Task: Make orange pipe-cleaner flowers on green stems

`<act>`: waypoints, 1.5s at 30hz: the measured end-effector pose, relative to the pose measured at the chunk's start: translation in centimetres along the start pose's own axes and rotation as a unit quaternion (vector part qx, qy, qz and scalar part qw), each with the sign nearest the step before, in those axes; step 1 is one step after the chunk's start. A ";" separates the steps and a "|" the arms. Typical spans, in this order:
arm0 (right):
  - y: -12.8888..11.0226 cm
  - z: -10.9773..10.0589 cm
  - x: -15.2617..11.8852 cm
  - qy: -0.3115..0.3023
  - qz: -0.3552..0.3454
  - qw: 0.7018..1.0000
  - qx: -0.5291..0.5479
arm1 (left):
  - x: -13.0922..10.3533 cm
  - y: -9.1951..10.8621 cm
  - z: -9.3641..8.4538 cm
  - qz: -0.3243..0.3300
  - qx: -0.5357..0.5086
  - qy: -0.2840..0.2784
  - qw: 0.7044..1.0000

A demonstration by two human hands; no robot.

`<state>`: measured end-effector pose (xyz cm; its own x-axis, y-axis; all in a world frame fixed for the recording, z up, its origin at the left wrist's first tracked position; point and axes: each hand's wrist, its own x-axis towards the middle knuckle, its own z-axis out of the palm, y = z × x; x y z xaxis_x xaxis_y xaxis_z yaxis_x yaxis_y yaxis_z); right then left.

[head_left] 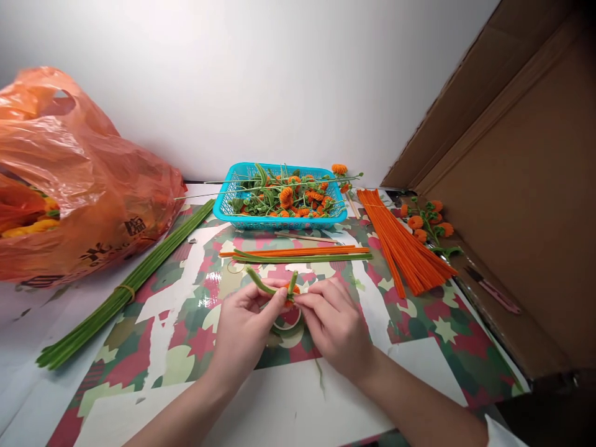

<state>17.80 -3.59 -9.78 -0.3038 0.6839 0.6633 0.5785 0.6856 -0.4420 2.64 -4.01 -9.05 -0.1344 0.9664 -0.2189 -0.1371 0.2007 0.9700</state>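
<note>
Between my hands is a small orange pipe-cleaner flower point(293, 289) with green pipe-cleaner pieces sticking up from it. My left hand point(251, 313) pinches it from the left, thumb against the green base. From the right, the closed fingertips of my right hand point(333, 316) meet at the same base; fingers hide much of the join. Just below the flower, a ring-shaped roll point(287, 321), perhaps tape, lies on the patterned sheet. Beyond my hands rest loose orange pipe cleaners point(298, 251) and green pipe cleaners point(321, 257), side by side.
A blue basket point(279, 222) of orange flowers and green stems stands at the back. Left are an orange plastic bag point(93, 186) and a green pipe-cleaner bundle point(135, 282). Right are an orange bundle point(405, 248), more flowers point(431, 223), a pink-handled tool point(498, 295) and a cardboard wall point(516, 186).
</note>
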 end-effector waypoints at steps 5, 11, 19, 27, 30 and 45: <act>0.3 0.4 0.0 -0.001 0.009 1.000 -0.023 | 0.0 -0.1 -0.1 0.004 0.024 -0.024 0.999; -0.4 1.1 -0.1 -0.014 0.133 0.986 0.096 | -0.4 -0.4 0.1 0.166 0.105 -0.018 0.980; -0.8 0.7 0.3 -0.140 0.541 0.535 0.634 | -0.5 -1.3 -1.1 0.548 0.253 -0.054 0.795; 0.1 -0.5 1.0 -0.148 0.550 0.551 0.610 | 0.1 0.0 -0.4 0.191 0.095 0.000 0.977; 0.2 -0.8 1.2 -0.103 0.469 0.763 0.432 | 0.7 0.1 -0.2 -0.006 -0.019 -0.008 1.000; -0.1 0.3 0.1 0.043 0.026 0.999 -0.015 | 0.4 -0.4 0.0 -0.065 -0.097 -0.026 0.993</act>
<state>17.49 -3.55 -9.87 -0.2073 0.6935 0.6900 0.6152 0.6409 -0.4592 2.66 -3.68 -9.57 -0.0530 0.9423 -0.3305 -0.3377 0.2945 0.8940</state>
